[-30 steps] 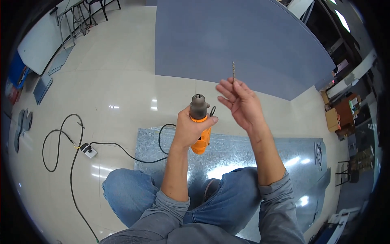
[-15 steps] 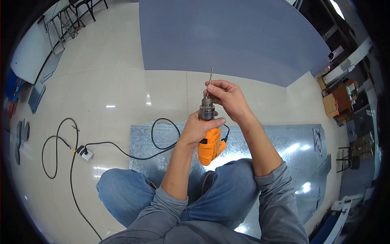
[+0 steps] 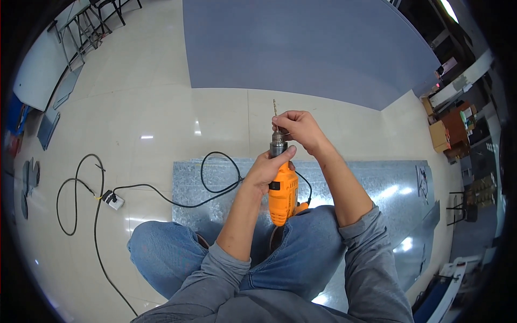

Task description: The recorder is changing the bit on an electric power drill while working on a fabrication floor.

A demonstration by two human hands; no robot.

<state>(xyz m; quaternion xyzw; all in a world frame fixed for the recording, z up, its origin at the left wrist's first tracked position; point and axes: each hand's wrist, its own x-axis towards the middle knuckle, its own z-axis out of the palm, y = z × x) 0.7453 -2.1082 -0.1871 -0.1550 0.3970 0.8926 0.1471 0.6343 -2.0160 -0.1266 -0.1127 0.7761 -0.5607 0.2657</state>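
Note:
An orange power drill (image 3: 283, 198) is held up over my lap, its chuck pointing away from me. My left hand (image 3: 266, 169) wraps the front of the body, thumb lying across it just behind the metal chuck (image 3: 278, 144). A long thin drill bit (image 3: 275, 107) stands out from the chuck end. Around the bit's lower part, my right hand (image 3: 297, 129) is closed in a pinch. Whether the bit sits fully inside the jaws is hidden by the fingers. The black power cord (image 3: 311, 189) leaves the drill's rear handle.
I sit on shiny sheet metal (image 3: 371, 180) spread on the tiled floor (image 3: 145, 113). A white power socket block (image 3: 114, 201) with looped black cable lies to the left. A large grey panel (image 3: 301, 48) stands ahead. Cardboard boxes (image 3: 439, 136) are at the far right.
Drill and both hands have shifted slightly toward me. My right fingers are now closer to the chuck, and the bit leans slightly left instead of right.

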